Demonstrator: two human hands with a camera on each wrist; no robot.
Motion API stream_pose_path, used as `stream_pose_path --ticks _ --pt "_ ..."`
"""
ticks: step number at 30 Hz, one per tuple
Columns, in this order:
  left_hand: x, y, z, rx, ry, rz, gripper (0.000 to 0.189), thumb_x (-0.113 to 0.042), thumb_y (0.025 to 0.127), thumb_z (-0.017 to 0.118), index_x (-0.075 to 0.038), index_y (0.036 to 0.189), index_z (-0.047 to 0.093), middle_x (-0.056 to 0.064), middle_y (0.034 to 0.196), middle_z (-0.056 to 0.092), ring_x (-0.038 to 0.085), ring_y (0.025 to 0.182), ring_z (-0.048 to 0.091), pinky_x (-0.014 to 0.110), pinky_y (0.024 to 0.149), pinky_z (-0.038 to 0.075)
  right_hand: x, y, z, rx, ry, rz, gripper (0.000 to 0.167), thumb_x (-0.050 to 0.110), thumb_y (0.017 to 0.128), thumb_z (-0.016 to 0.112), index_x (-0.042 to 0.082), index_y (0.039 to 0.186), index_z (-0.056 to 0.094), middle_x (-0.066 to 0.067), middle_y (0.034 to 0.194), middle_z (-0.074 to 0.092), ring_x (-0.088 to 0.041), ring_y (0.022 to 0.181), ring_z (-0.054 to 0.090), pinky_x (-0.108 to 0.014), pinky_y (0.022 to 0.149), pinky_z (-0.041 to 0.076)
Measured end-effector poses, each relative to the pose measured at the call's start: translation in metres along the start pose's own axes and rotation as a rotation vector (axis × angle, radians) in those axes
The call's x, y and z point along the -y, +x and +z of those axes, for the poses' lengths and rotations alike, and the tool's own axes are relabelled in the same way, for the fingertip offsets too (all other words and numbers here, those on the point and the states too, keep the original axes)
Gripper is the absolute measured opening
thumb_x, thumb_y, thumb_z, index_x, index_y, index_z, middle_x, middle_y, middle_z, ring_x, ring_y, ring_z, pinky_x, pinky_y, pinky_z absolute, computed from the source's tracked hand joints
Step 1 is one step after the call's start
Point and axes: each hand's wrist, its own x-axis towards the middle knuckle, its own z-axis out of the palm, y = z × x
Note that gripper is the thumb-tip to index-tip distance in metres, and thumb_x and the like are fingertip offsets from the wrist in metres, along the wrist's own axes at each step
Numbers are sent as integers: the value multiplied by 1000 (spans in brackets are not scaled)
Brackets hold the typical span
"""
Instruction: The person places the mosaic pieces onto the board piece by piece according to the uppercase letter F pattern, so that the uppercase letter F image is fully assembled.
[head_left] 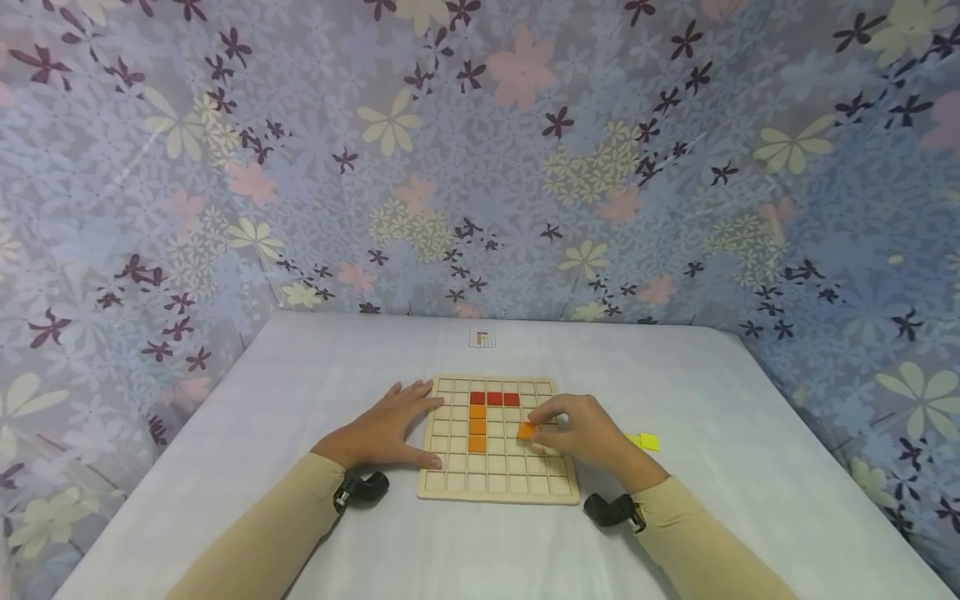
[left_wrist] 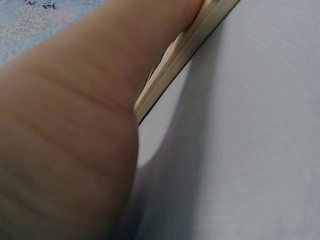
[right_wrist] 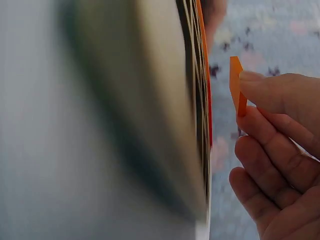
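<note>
Right hand (head_left: 588, 429) is pinching an orange tile (head_left: 527, 431) between thumb and finger, holding it above the wooden board (head_left: 498, 482) at lower centre of the head view. Left hand (head_left: 386, 427), fingers spread, is touching the board's left edge. Red tiles (head_left: 495, 399) are lying in the upper grid; yellow tiles (head_left: 649, 442) are lying on the desk (head_left: 750, 467), lower right.

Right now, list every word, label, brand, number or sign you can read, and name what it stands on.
None: no readable text in any view.
Small card behind the board: shows a tiny grid picture; any writing is too small to read.
Orange tile in the right hand: no marks visible.
</note>
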Motion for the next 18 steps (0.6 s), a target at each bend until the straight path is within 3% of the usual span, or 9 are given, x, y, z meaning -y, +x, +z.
stream_pose_path --ticks 7,13,18 --pt "2 0 -1 -3 1 3 115 -89 75 66 -17 162 42 10 173 19 26 159 12 45 127 2 28 8 24 107 7 -170 23 7 91 85 7 113 79 4 109 76 -18 106 69 -48 98 56" --pt "5 1 1 3 12 -2 116 -92 75 63 -19 163 41 8 173 18 23 159 11 44 127 1 44 12 41 141 -11 -184 20 11 90 87 12 109 81 8 107 76 -14 105 69 -40 94 58" --pt "5 2 3 0 12 -7 117 -94 73 62 -21 163 42 7 174 18 22 159 11 43 127 1 49 13 49 126 -21 -213 19 8 88 88 8 105 81 4 103 77 -13 100 70 -40 91 60"
